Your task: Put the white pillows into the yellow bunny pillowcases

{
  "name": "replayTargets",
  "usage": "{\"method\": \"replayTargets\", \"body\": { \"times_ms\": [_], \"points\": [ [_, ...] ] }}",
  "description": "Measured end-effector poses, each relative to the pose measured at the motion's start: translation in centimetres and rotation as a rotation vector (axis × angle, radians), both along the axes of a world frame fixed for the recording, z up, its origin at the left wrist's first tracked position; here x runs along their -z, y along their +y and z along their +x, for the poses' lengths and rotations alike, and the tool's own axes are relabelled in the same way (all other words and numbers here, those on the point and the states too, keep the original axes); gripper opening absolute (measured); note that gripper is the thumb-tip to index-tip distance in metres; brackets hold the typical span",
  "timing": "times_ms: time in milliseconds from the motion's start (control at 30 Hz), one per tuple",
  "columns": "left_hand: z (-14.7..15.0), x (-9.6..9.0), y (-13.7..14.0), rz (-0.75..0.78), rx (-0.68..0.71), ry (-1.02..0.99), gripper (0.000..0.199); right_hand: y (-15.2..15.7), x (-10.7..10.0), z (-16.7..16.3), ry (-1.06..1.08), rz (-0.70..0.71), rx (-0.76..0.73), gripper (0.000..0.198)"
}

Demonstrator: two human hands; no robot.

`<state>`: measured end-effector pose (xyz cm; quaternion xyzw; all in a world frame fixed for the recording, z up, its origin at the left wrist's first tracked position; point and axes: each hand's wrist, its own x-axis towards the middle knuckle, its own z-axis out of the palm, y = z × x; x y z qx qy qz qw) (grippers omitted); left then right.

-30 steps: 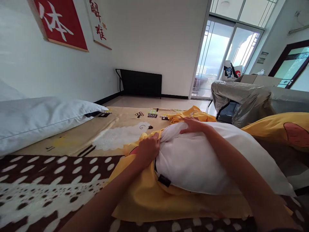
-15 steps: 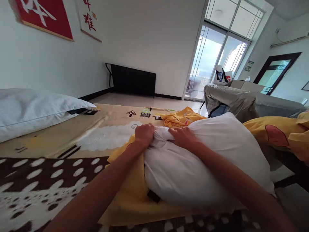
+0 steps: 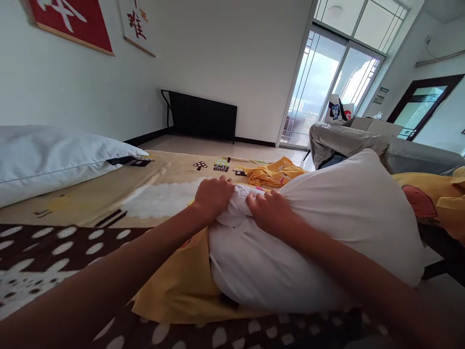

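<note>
A plump white pillow (image 3: 348, 208) lies in front of me, its near end bunched up between my two hands. My left hand (image 3: 215, 196) is closed on the gathered corner of the pillow. Close beside it, my right hand (image 3: 271, 209) grips the same white fabric, knuckles up. Beneath the pillow spreads a yellow pillowcase (image 3: 174, 286), showing on the left and along the lower edge. Fingertips of both hands are partly hidden in the folds. A small dark patch shows under the pillow's lower left edge.
Another white pillow (image 3: 54, 160) rests at the left on the patterned blanket (image 3: 152, 201). Crumpled yellow cloth (image 3: 274, 172) lies beyond my hands. More yellow fabric (image 3: 428, 194) hangs at the right. A plastic-covered sofa (image 3: 348, 140) and a black folded panel (image 3: 203, 116) stand farther back.
Both hands keep their grip on the pillow. My left hand and forearm have shifted slightly left, and the pillow's far end has risen and moved right. The view has tilted a little.
</note>
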<state>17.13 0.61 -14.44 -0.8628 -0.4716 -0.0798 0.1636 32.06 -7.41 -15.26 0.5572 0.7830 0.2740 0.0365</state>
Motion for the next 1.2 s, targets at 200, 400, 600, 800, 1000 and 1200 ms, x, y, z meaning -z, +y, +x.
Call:
{"method": "replayTargets", "body": {
  "times_ms": [200, 400, 600, 800, 1000, 1200],
  "points": [
    [2.8, -1.8, 1.1, 0.08, -0.032, -0.151, 0.03, -1.8, 0.3, -1.1, 0.0, 0.031, -0.018, 0.038],
    [6.8, -3.4, -4.0, 0.107, 0.201, -0.199, 0.026, 2.2, 1.4, 0.3, 0.163, 0.029, 0.086, 0.038],
    [3.1, 1.6, -2.7, -0.012, 0.012, -0.12, 0.033, 5.3, 2.1, 5.6, 0.231, -0.036, 0.16, 0.041],
    [-2.7, 4.0, -2.8, -0.309, -0.037, -0.064, 0.035, 4.0, 0.7, 6.4, 0.268, -0.091, 0.12, 0.038],
    [-2.3, 5.2, -5.7, -0.095, -0.015, 0.0, 0.037, -5.5, 4.3, 0.3, 0.196, 0.111, -0.282, 0.036],
    [-1.2, 6.0, -7.5, 0.069, -0.001, 0.089, 0.048, -9.2, 10.5, 1.1, 0.062, 0.315, -0.227, 0.041]
  ]
}}
